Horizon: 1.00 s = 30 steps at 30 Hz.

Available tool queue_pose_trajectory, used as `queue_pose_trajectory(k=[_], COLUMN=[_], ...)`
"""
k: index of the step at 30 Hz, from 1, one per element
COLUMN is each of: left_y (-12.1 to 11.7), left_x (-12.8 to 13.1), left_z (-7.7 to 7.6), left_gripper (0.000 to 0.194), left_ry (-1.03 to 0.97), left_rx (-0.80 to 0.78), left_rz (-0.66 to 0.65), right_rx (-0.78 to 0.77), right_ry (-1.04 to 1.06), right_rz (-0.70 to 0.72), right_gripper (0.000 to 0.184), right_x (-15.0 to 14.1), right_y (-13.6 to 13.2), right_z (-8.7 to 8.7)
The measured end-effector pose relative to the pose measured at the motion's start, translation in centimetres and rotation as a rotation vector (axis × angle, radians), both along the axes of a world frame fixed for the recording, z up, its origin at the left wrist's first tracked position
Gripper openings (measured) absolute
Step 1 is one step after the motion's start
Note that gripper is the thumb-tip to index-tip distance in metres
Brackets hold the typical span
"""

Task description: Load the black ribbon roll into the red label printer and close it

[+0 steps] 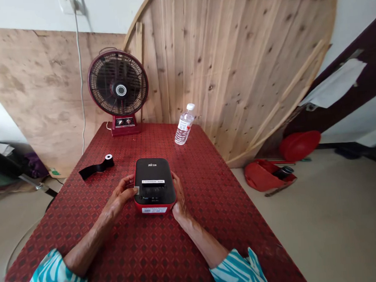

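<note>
A black and red label printer [154,186] lies flat on the red patterned tablecloth, close to me. My left hand [119,194] grips its left side, with the fingertips at a small pale tab on the edge. My right hand [179,197] holds the opposite side, and its fingers curl over the rim. A black ribbon roll [97,168] with a white core lies to the left of the printer, its strip trailing leftward. Neither hand touches it.
A plastic water bottle [184,125] stands tilted at the far edge of the table [194,226]. Behind it is a red desk fan [118,83] with its cord running up the wall. Red bags and a red helmet [299,145] lie on the floor to the right.
</note>
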State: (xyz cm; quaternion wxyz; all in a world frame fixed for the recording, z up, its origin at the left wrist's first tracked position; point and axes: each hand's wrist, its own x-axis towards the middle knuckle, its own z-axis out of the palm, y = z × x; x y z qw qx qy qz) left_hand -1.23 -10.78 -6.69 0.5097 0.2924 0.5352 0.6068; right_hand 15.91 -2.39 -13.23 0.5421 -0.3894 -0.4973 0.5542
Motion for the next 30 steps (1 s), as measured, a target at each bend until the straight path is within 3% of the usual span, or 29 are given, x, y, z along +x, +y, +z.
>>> queue_pose_trajectory(k=[18, 30], left_y=[0.48, 0.47], left_x=[-0.49, -0.33], left_z=[-0.42, -0.32], left_gripper=[0.057, 0.057], left_ry=[0.086, 0.081], left_rx=[-0.001, 0.012], left_rz=[-0.031, -0.051], right_rx=[-0.001, 0.071], right_ry=[0.026, -0.035], right_rz=[0.006, -0.014], right_gripper=[0.043, 0.051], right_x=[-0.17, 0.09], right_y=[-0.12, -0.16], right_z=[-0.28, 0.01])
